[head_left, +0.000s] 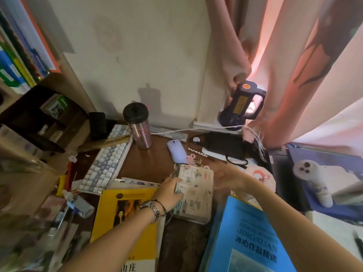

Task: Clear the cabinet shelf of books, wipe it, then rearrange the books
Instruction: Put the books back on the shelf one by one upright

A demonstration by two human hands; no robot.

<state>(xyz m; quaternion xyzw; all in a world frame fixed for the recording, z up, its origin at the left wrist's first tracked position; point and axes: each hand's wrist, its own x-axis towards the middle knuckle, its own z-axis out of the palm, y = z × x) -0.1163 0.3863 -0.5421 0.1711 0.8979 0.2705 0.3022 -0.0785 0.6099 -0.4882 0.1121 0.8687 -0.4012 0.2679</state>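
Books: 3 lay on the counter (149,163) before you — a patterned book (196,191) in the middle, a yellow book (121,213) to its left, a blue book (249,238) to its right; more stood on the cabinet shelf (17,61) at upper left.
Left hand: your left hand (170,191) gripped the patterned book's left edge, fingers curled over it.
Right hand: your right hand (225,178) was blurred beside the book's right edge; you could not tell its state.
Handling: the patterned book looked thick, stiff-covered and fairly heavy, its jacket probably slick.
Hold: you would likely have done best taking both long edges, or the spine.
Risk: the tumbler (138,125) and mouse (176,153) stood near.
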